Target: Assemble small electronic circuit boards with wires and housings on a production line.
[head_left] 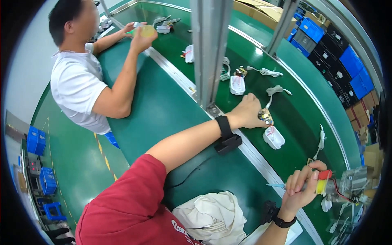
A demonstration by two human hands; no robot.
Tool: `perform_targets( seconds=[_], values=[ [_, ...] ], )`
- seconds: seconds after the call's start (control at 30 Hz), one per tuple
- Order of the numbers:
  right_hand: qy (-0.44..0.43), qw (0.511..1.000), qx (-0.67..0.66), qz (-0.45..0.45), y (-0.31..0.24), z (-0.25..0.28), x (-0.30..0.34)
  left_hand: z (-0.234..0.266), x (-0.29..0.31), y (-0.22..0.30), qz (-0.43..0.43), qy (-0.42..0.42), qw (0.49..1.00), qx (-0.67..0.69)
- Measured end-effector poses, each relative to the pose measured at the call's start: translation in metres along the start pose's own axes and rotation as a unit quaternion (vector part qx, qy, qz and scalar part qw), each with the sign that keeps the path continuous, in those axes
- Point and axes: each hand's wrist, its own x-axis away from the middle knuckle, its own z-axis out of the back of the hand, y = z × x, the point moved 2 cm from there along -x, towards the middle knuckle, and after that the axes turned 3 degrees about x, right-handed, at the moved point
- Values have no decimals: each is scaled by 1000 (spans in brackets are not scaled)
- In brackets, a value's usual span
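Observation:
My left hand (247, 111) reaches over the metal rail onto the green conveyor belt, its fingers closed at the edge of a small circuit board (266, 118). Thin red wires link that board to a white plastic housing (273, 137) lying just nearer. A grey cable (272, 93) runs away from the board's far side. My right hand (301, 185) is closed around a slim tool with a pale blue pointed tip (276, 185), which points left. Red and yellow parts (321, 186) with wires show just beyond this hand; I cannot tell whether they belong to the tool.
A metal post (210, 53) rises from the rail beyond my left arm. More white housings (237, 85) with boards and cables lie along the belt. Cream cloth (212, 216) rests on the near table. At far left, a co-worker (77, 77) holds a bottle of yellowish liquid (148, 31).

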Motion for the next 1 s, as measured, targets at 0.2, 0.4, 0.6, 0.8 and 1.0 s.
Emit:
perform_targets(
  seconds=[0.2, 0.4, 0.6, 0.8, 1.0],
  values=[
    [-11, 1000, 6, -1, -3, -11, -5, -4, -10, -7, 82, -102, 953, 275],
    [-4, 1000, 13, -16, -9, -18, -12, 4, -13, -4, 200, -114, 726, 648],
    [12, 998, 40, -43, -19, -26, -13, 31, -18, 1, 199, -107, 619, 752],
    [17, 997, 70, -40, -33, -37, -9, 70, 1, 24, 190, -300, 636, 685],
    [39, 996, 82, -20, -34, -32, -14, 13, 48, 33, 233, -437, 569, 656]
  ],
)
